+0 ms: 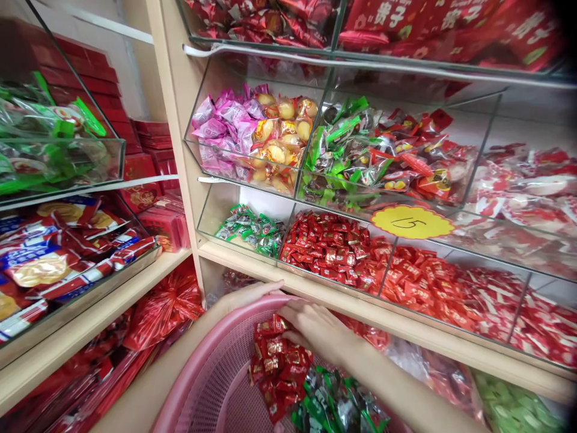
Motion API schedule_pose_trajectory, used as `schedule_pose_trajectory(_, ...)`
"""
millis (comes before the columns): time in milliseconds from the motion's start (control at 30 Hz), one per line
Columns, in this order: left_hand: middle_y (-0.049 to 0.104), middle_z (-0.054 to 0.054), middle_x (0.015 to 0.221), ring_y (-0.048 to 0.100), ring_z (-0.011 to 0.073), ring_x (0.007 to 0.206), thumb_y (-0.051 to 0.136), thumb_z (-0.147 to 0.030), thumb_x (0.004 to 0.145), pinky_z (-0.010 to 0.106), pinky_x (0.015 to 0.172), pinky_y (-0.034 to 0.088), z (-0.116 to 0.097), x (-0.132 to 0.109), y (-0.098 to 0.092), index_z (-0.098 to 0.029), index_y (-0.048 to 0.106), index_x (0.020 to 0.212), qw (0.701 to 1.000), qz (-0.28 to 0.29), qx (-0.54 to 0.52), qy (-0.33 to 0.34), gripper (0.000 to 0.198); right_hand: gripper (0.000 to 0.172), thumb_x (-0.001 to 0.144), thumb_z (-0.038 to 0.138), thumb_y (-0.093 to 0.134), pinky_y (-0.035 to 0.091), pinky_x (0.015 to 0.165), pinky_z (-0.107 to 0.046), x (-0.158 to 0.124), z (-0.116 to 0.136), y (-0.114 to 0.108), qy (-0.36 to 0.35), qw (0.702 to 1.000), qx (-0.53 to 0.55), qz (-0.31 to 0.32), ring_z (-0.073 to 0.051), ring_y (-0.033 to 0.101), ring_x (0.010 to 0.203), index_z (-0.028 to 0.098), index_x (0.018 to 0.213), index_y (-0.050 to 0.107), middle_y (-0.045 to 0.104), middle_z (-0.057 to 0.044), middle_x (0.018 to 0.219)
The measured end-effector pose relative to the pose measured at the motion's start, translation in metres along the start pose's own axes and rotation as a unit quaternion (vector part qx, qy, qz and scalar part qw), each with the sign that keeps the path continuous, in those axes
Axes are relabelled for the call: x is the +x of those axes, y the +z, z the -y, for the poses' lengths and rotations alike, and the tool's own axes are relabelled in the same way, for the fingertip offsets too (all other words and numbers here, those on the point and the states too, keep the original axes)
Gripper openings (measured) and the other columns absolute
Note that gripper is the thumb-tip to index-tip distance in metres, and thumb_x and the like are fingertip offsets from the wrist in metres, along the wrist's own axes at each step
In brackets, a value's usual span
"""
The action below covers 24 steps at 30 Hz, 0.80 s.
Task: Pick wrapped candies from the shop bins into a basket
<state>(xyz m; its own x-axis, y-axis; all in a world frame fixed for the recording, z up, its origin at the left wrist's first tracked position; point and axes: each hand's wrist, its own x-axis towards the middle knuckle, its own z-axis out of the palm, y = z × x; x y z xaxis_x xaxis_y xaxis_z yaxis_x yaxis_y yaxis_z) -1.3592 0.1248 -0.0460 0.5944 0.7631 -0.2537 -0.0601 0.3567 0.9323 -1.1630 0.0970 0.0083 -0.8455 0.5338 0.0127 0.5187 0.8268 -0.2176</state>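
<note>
A pink plastic basket (180,367) with mesh walls is in front of me, against the shelf edge. My left hand (255,293) lies at its far rim, fingers stretched out toward the shelf board, with the forearm along the basket's outer left side. Over the far rim, my right hand (311,325) reaches in from the right. Its bent fingers are on red-wrapped candies (279,373) inside the basket; the fingertips are partly hidden. Beside these lie green-wrapped candies (338,400).
Clear bins hold red candies (327,246), green candies (252,228), and pink and yellow packets (225,123). A yellow price tag (412,222) reads 15. The wooden shelf edge (360,313) runs just behind the basket. At left, another shelf carries packaged snacks (45,252).
</note>
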Motion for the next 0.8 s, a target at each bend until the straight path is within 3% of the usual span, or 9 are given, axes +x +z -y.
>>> schedule_pose_trajectory(200,0.067,0.007,0.08,0.053,0.015,0.064,0.043,-0.052,0.084,0.028,0.068,0.04,-0.004,-0.002,0.002,-0.011,0.066,0.109,0.999,0.0,0.032,-0.017,0.053,0.025,0.081,0.01,0.054,0.047,0.077,-0.036,-0.009,0.0,0.009,0.044,0.99,-0.114,0.063,-0.025,0.06,0.092,0.015,0.105,0.057,0.062,-0.011,0.101)
schedule_pose_trajectory(400,0.068,0.008,0.09,0.057,0.0147,0.072,0.046,-0.049,0.085,0.028,0.077,0.042,-0.002,0.0,0.002,-0.01,0.068,0.1,1.0,-0.014,0.0,0.002,0.047,0.024,0.083,0.019,0.054,0.046,0.08,-0.033,-0.018,-0.013,0.006,0.05,0.999,-0.017,-0.005,-0.021,0.057,0.097,0.021,0.107,0.056,0.056,-0.008,0.108)
schedule_pose_trajectory(567,0.068,0.01,0.097,0.061,0.017,0.082,0.047,-0.047,0.085,0.029,0.086,0.042,-0.006,-0.003,0.005,-0.011,0.065,0.109,1.0,-0.001,-0.03,-0.007,0.047,0.022,0.084,0.024,0.055,0.045,0.077,-0.03,-0.028,-0.024,-0.003,0.091,0.991,0.077,-0.054,-0.019,0.057,0.089,0.02,0.106,0.054,0.057,-0.006,0.102)
schedule_pose_trajectory(700,0.069,0.01,0.092,0.062,0.0166,0.071,0.048,-0.051,0.083,0.029,0.078,0.045,-0.006,-0.004,0.005,-0.011,0.066,0.107,0.999,-0.018,-0.022,-0.029,0.051,0.035,0.079,0.024,0.061,0.044,0.08,-0.03,-0.044,-0.024,0.005,0.15,0.982,0.112,-0.023,-0.021,0.056,0.094,0.018,0.111,0.049,0.059,-0.008,0.104)
schedule_pose_trajectory(800,0.069,0.008,0.086,0.06,0.0138,0.064,0.049,-0.052,0.082,0.027,0.074,0.045,-0.005,-0.005,0.005,-0.011,0.068,0.103,0.999,-0.024,-0.028,-0.035,0.05,0.03,0.078,0.019,0.058,0.044,0.077,-0.029,-0.059,-0.023,0.013,0.169,0.982,0.087,0.022,-0.02,0.057,0.09,0.017,0.108,0.051,0.061,-0.007,0.101)
